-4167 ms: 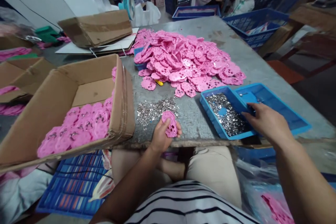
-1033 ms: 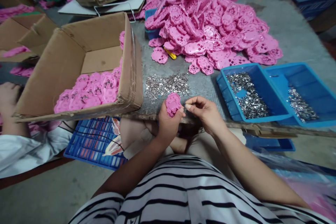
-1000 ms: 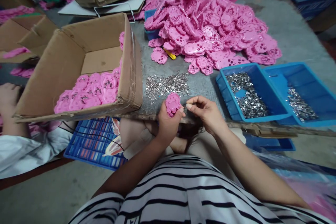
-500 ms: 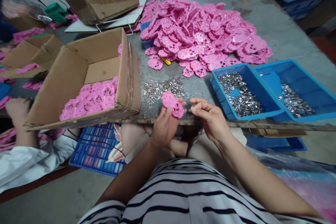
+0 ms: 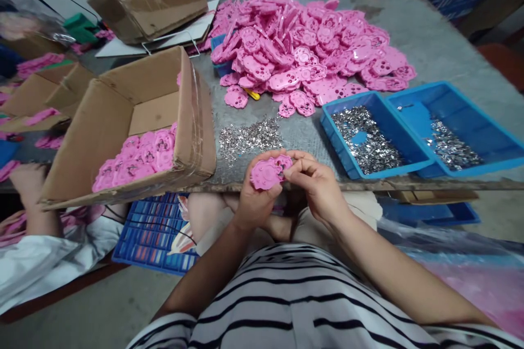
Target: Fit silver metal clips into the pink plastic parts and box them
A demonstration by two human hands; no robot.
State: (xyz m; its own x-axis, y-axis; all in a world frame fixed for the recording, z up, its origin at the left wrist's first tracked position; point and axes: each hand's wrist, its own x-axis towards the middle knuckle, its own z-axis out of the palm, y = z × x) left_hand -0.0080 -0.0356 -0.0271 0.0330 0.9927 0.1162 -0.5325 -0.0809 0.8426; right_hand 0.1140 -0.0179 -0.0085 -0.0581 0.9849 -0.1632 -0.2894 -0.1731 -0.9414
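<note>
While I look down from the head camera, the biggest thing I see is the gray table. On it sits a big heap of pink plastic pieces. To the left lies an open cardboard box with more pink pieces stacked inside at its near end. To the right stand two blue trays, side by side and touching, both with small shiny metal bits in them. Between the box and the trays lies a loose pile of shiny metal bits. At the near edge of the table, my left hand is curled around one pink piece. My right hand has its fingertips pinched together, touching the right side of that piece. I cannot tell if a metal bit is in the pinch.
</note>
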